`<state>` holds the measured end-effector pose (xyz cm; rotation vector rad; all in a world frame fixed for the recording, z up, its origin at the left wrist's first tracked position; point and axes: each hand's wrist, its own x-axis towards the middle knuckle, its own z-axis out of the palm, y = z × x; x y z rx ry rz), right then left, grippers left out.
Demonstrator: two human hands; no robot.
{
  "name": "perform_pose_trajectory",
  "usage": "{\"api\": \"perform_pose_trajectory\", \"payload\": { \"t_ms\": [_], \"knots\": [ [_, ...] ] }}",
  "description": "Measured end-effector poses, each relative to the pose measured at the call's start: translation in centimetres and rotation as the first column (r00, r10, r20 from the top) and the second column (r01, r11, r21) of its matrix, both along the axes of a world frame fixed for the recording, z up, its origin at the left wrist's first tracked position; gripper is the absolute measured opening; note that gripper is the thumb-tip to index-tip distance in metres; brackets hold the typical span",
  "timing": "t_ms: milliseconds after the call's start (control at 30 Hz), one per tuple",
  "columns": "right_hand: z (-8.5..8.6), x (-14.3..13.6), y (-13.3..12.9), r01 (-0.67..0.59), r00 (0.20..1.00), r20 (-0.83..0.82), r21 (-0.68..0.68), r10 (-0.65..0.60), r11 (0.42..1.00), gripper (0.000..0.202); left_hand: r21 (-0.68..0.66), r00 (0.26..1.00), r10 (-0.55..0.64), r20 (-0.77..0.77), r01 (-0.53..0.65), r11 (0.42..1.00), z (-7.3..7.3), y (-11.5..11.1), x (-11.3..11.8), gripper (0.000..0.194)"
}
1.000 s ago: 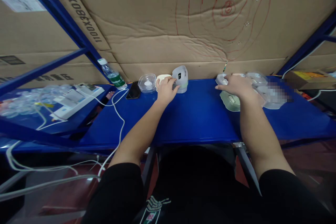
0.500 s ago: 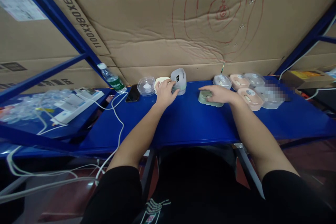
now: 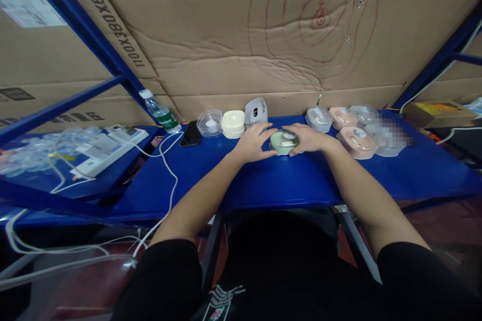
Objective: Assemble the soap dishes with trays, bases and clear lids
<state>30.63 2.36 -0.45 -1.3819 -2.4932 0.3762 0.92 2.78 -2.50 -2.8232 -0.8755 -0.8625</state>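
Observation:
A small green lidded box [image 3: 282, 143] with a clear cover and a round label sits on the blue table. My right hand [image 3: 307, 138] curls its fingers and thumb round the box's right side. On the other side, my left hand [image 3: 254, 143] is open, fingers and thumb spread, its thumb tip close to the box's left edge; whether it touches I cannot tell. Behind my left hand stand a stack of cream trays [image 3: 233, 125] and a grey lid [image 3: 256, 111] leaning upright, its lower part hidden by my fingers.
Clear containers [image 3: 210, 124], a dark phone [image 3: 190, 134] and a water bottle [image 3: 161, 113] stand on the left. Several lidded boxes, one of them pink [image 3: 357, 142], are grouped at the right. A white cable [image 3: 172, 173] crosses the blue table [image 3: 286, 185]; cardboard [image 3: 211, 45] rises behind.
My left hand has moved right, from the cream and grey stacks to beside the green box. The green box has come left with my right hand, and a lid with a label now shows on it.

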Motion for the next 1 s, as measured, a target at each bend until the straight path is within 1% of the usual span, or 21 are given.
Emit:
{"api": "perform_pose_trajectory", "payload": {
  "t_ms": [100, 167, 233, 400, 567, 667, 767, 833, 933, 967, 1000],
  "knots": [
    [-0.3, -1.0, -0.1, -0.087, 0.993, -0.074, 0.026, 0.089, 0.996, 0.118, -0.025, 0.997, -0.059, -0.054, 0.058, 0.998, -0.3, -0.2, 0.4, 0.084],
    [-0.4, -1.5, -0.1, -0.147, 0.981, -0.123, 0.04, 0.151, 0.988, 0.113, -0.047, 0.995, -0.075, -0.071, 0.072, 0.996, -0.3, -0.2, 0.2, 0.083],
    [-0.4, -1.8, -0.1, -0.175, 0.97, -0.162, 0.045, 0.18, 0.984, 0.109, -0.064, 0.994, -0.081, -0.078, 0.077, 0.995, -0.1, -0.1, 0.0, 0.08],
    [-0.5, -1.5, 0.1, -0.154, 0.968, -0.197, 0.037, 0.158, 0.987, 0.109, -0.077, 0.993, -0.093, -0.075, 0.087, 0.993, 0.4, -0.1, -0.4, 0.074],
    [-0.6, -1.5, 0.2, -0.167, 0.97, -0.171, 0.038, 0.171, 0.985, 0.109, -0.087, 0.989, -0.124, -0.084, 0.117, 0.989, 0.2, -0.1, -0.1, 0.068],
    [-0.6, -1.4, 0.1, -0.171, 0.972, -0.159, 0.02, 0.172, 0.985, 0.108, -0.094, 0.989, -0.118, -0.088, 0.11, 0.989, 0.1, -0.1, 0.0, 0.067],
    [-0.3, -1.2, 0.1, -0.186, 0.967, -0.179, -0.005, 0.182, 0.983, 0.103, -0.109, 0.989, -0.11, -0.097, 0.1, 0.989, 0.2, -0.1, 0.0, 0.069],
    [0.0, -1.1, 0.0, -0.173, 0.963, -0.214, -0.021, 0.164, 0.985, 0.1, -0.106, 0.988, -0.118, -0.098, 0.107, 0.989, 0.2, 0.0, 0.0, 0.076],
    [0.5, -1.2, -0.3, -0.128, 0.945, -0.304, -0.011, 0.119, 0.992, 0.094, -0.052, 0.993, -0.102, -0.059, 0.099, 0.994, 0.4, -0.1, -0.1, 0.094],
    [0.8, -1.3, -0.5, -0.112, 0.93, -0.352, 0.009, 0.108, 0.994, 0.091, -0.024, 0.996, -0.077, -0.037, 0.077, 0.997, 0.5, -0.2, -0.2, 0.095],
    [1.0, -1.5, -0.7, -0.093, 0.907, -0.409, 0.033, 0.098, 0.995, 0.087, 0.004, 0.999, -0.045, -0.018, 0.045, 0.999, 0.7, -0.3, -0.3, 0.091]
  ]
}}
